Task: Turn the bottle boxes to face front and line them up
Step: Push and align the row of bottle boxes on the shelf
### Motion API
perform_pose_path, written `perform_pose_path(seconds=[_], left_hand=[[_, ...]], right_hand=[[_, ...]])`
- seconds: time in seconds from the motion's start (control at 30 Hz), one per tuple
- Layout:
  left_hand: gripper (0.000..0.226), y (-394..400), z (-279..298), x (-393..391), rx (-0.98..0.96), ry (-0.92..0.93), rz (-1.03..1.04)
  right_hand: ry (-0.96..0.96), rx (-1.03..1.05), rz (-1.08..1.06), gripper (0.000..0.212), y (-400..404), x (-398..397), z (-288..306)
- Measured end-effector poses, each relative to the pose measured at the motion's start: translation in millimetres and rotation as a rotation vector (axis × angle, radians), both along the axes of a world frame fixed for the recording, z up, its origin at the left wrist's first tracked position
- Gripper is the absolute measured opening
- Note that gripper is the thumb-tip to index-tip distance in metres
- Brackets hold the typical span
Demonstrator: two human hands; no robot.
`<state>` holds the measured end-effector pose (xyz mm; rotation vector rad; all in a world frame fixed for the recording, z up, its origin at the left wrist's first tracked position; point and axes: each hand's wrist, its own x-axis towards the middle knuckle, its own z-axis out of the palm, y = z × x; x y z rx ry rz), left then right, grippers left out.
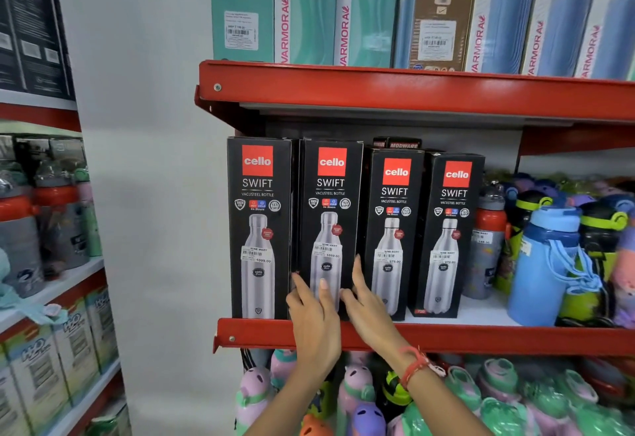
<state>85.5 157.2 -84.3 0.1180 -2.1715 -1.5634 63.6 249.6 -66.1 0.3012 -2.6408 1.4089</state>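
Note:
Several black Cello Swift bottle boxes stand in a row on the red middle shelf (481, 339), fronts facing out. The leftmost box (259, 226) and the second box (330, 202) stand at the shelf's front edge; the third box (393, 229) and the fourth box (450, 232) sit slightly further back. My left hand (314, 318) lies against the lower left corner of the second box, fingers spread over its face. My right hand (364, 308) presses its lower right edge, in the gap beside the third box. Both hands clasp that box from its sides.
Loose bottles, among them a blue one (546, 263), crowd the shelf right of the boxes. Tall teal and blue boxes (309, 9) fill the upper shelf. Coloured children's bottles (498, 398) lie below. Another rack (51, 281) stands at the left.

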Motion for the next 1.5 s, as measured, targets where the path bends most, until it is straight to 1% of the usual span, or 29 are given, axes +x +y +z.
perform_pose_path(seconds=[0.1, 0.2, 0.37, 0.47, 0.5, 0.57, 0.6, 0.63, 0.67, 0.73, 0.8, 0.83, 0.9, 0.97, 1.03, 1.07, 1.17, 1.33, 1.43, 1.5], left_hand=[[0.078, -6, -2, 9, -0.008, 0.012, -0.013], [0.078, -13, -3, 17, -0.014, 0.028, -0.038], [0.072, -18, -1, 17, -0.067, 0.031, -0.054], [0.063, -13, -4, 19, -0.079, 0.045, 0.024], [0.059, -10, -6, 21, -0.089, 0.089, 0.074], [0.046, 2, -6, 26, -0.108, 0.234, 0.12], [0.04, 11, -5, 27, -0.136, 0.297, 0.081], [0.036, 21, -4, 28, -0.181, 0.34, 0.004], [0.036, 31, -2, 29, -0.23, 0.353, -0.09], [0.047, 52, 2, 26, -0.274, 0.305, -0.244], [0.068, 67, 5, 18, -0.224, 0.155, -0.324], [0.074, 71, 5, 12, -0.2, 0.075, -0.349], [0.079, 74, 6, 3, -0.177, -0.055, -0.36], [0.081, 72, 4, -3, -0.184, -0.117, -0.32], [0.086, 69, 5, -1, -0.22, -0.112, -0.281], [0.085, 67, 4, 2, -0.236, -0.092, -0.26], [0.069, 61, 6, 16, -0.233, -0.019, -0.205], [0.058, 55, 10, 27, -0.239, 0.022, -0.203], [0.058, 56, 11, 26, -0.251, 0.019, -0.191], [0.063, 60, 10, 24, -0.274, 0.009, -0.171]], right_hand=[[-0.01, -0.023, 0.029, 0.066, 3, 17, 4], [-0.015, 0.007, 0.02, 0.066, 5, 31, 7], [0.007, 0.08, 0.028, 0.065, 12, 25, 2], [0.056, 0.058, 0.022, 0.062, 17, 23, 0], [0.117, 0.026, -0.019, 0.059, 20, 23, -1], [0.289, -0.036, -0.209, 0.048, 32, 23, -4], [0.352, -0.062, -0.317, 0.044, 41, 20, -6], [0.368, -0.079, -0.393, 0.043, 51, 14, -8], [0.345, -0.078, -0.423, 0.046, 60, 9, -11], [0.234, -0.079, -0.35, 0.056, 75, 2, -14], [0.14, -0.123, -0.195, 0.064, 82, 1, -13], [0.116, -0.116, -0.13, 0.068, 84, 1, -11], [0.084, -0.044, -0.061, 0.07, 86, 0, -8], [0.084, 0.007, -0.041, 0.068, 88, 0, -7], [0.119, 0.044, -0.032, 0.069, 91, 2, -9], [0.139, 0.054, -0.023, 0.07, 93, 3, -11], [0.168, 0.065, 0.007, 0.074, 100, 13, -16], [0.205, 0.076, 0.028, 0.073, 109, 21, -24], [0.208, 0.077, 0.054, 0.071, 115, 17, -22], [0.198, 0.094, 0.077, 0.068, 120, 14, -21]])
